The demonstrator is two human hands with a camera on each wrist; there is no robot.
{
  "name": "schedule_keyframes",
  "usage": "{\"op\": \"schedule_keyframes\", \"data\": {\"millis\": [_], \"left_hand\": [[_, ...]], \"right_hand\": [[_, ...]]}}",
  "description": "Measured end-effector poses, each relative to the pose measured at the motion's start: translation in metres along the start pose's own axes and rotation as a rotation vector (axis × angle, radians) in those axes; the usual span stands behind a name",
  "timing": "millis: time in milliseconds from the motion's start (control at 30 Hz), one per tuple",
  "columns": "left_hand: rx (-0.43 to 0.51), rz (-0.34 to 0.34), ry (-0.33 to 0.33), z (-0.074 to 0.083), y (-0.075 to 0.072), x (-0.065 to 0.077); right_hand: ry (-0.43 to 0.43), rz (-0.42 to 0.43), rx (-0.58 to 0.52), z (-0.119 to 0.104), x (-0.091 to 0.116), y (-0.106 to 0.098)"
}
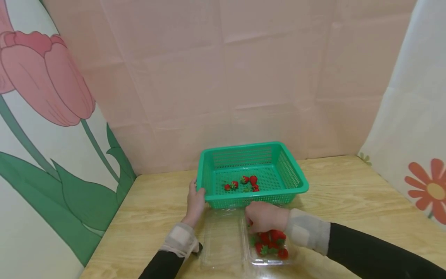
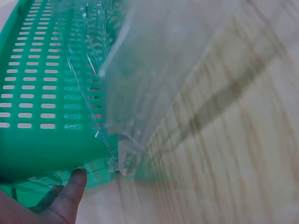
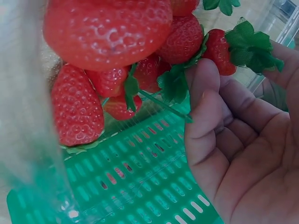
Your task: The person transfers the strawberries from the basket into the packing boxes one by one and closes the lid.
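Note:
A green plastic basket stands on the table with several strawberries on its floor. My left hand grips its left rim near the front corner; in the left wrist view, the thumb lies against the green plastic. In front of the basket, a clear hinged plastic box lies unfolded, its right half holding several red strawberries with green leaves. My right hand reaches over the far end of that half. In the right wrist view, its curled fingers pinch a leafy strawberry.
Pale wood-grain table extends left and right of the basket. A plain pinkish sheet hangs behind it. Flower-printed sheets stand at both sides. The box's flat left half lies beside my left wrist.

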State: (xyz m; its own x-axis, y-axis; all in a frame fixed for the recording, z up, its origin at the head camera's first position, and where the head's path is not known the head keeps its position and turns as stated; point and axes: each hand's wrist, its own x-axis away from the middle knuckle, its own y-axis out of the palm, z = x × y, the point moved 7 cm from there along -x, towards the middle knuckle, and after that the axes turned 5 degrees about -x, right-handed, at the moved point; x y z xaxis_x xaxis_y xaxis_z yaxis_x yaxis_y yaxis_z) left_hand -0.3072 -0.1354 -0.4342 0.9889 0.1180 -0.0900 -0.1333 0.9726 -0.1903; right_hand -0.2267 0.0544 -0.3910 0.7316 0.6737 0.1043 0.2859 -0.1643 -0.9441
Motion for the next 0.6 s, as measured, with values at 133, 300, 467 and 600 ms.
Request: {"op": "schedule_keyframes", "data": {"millis": [133, 300, 467, 600], "left_hand": [[0.004, -0.001, 0.002, -0.002, 0.0, -0.001], [-0.003, -0.003, -0.006, -0.001, 0.0, 0.0], [0.01, -0.01, -0.01, 0.0, 0.0, 0.001], [0.004, -0.008, -0.009, 0.001, 0.0, 0.001]], "right_hand": [[-0.01, -0.007, -0.007, 0.0, -0.001, 0.002], [0.003, -0.02, -0.01, 0.001, 0.0, 0.002], [0.042, -0.046, -0.022, 0.0, 0.0, -0.002], [0.064, -0.061, -0.059, -0.002, 0.001, -0.011]]}}
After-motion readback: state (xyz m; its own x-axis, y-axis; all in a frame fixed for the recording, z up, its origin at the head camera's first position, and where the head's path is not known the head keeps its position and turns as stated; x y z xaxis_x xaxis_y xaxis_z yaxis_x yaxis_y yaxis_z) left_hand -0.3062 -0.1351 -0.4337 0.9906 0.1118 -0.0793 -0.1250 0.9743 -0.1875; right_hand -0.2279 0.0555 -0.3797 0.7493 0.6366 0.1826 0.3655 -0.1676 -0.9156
